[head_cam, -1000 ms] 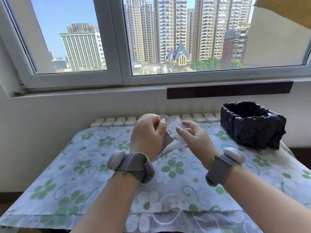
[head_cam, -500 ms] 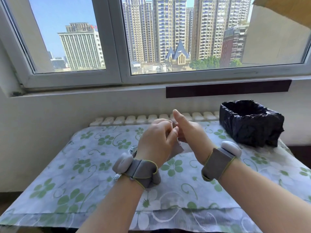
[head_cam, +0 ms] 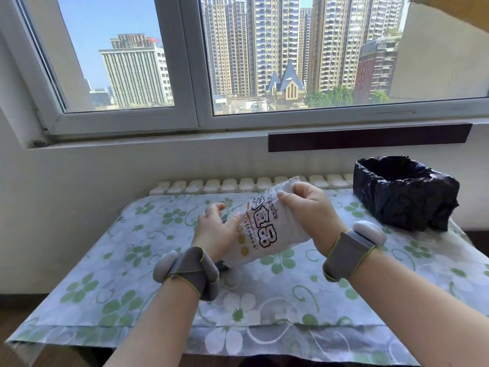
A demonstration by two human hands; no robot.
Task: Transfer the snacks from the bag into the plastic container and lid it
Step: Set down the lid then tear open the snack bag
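Flower-print table (head_cam: 132,300) beneath city window (head_cam: 185,62)

Black-lined bin (head_cam: 404,193) blocks table's (head_cam: 111,295) far right corner. Left of bin: bare flowered tablecloth, open passage. Behind bin: wall, radiator (head_cam: 238,184) close off reach.

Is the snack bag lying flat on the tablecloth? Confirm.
No, both the left hand and right hand hold the snack bag above the tablecloth.
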